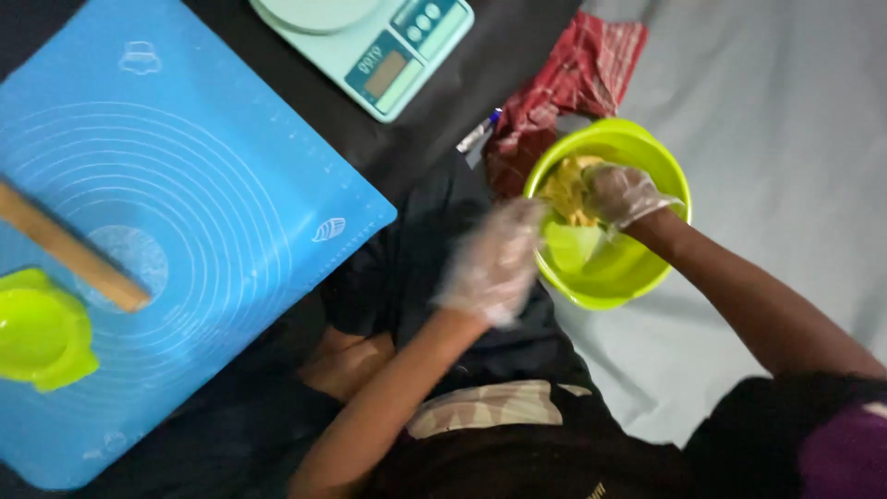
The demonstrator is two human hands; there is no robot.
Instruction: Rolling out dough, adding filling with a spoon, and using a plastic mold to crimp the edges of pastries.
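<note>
While left hand (494, 263) grips green bowl (647, 277) rim, right hand (621, 192) fingers curl on dough (565, 189); bowl mouth upward.

The green bowl (610, 268) is the landmark here. Inside it, the far half is taken by yellow dough (565, 189) and by the right hand (621, 192), while the near half of its floor lies bare. At its left rim the left hand (494, 263) blocks the entry. Just beyond the bowl, a red cloth (573, 83) lies touching the far rim. To the right of the bowl and in front of it, the grey sheet (785, 139) is open for passing. Far left of the bowl, the blue mat (212, 203) carries a rolling pin (69, 249) and a small green dish (37, 337). The scale (379, 42) stands beyond, to the left.
</note>
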